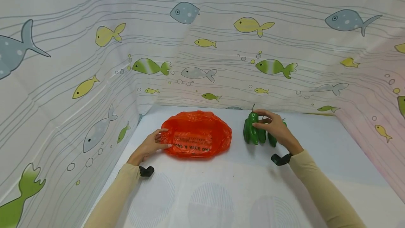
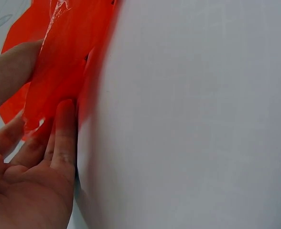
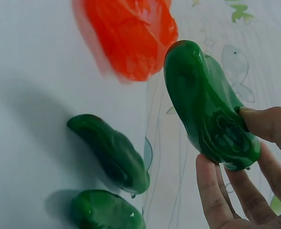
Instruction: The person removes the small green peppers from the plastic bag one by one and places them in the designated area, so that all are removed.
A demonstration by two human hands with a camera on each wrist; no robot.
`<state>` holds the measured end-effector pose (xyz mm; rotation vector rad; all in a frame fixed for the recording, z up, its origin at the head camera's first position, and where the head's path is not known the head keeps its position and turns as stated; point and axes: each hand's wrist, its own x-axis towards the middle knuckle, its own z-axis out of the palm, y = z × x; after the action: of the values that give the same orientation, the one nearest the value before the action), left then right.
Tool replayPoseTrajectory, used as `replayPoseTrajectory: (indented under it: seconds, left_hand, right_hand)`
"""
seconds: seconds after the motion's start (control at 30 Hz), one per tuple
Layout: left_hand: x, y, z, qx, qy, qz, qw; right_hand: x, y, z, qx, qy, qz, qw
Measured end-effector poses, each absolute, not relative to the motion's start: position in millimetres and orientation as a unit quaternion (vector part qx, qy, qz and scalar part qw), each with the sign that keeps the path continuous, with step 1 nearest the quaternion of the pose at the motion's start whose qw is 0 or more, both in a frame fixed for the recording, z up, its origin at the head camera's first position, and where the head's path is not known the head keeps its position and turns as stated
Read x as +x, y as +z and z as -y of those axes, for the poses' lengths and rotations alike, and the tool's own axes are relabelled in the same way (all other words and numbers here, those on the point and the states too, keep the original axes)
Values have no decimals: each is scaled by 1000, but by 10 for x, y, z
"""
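A red plastic bag [image 1: 223, 133] with printed lettering lies with its mouth spread wide. At its left end, my left hand [image 1: 152, 145] holds the side of the bag between thumb and fingers. In the left wrist view, the fingertips [image 2: 65, 112] look reddish against the thin plastic [image 2: 69, 52]. My right hand [image 1: 276, 127] pinches a glossy green pepper [image 1: 252, 126], stem up, between thumb and fingers. The right wrist view shows this pepper [image 3: 193, 95] raised off the table, its lower end tilted toward the bag [image 3: 135, 43].
More green peppers [image 1: 272, 140] lie under and behind my right hand; two, including one pepper [image 3: 112, 152], show in the right wrist view. The white table [image 1: 221, 178] has pale round patterns. A fish-print sheet [image 1: 202, 55] walls the back and both sides.
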<state>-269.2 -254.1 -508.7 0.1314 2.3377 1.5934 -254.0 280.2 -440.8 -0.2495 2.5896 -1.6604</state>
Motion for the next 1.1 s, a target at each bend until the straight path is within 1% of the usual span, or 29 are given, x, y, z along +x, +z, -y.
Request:
replayPoseTrajectory:
  seconds: [0.23, 0.5, 1.1]
  left_hand:
    - [-2680, -5083, 2532, 64, 553, -818, 146]
    - [-2671, -5067, 2517, 64, 542, -826, 144]
    - [-2670, -5089, 2556, 58, 545, -823, 148]
  right_hand:
    - [-2462, -4400, -2937, -60, -548, -834, 35]
    - [-2435, -4423, -3123, -44, -524, -850, 20]
    - [-2347, -4495, -3517, -18, -510, -860, 9]
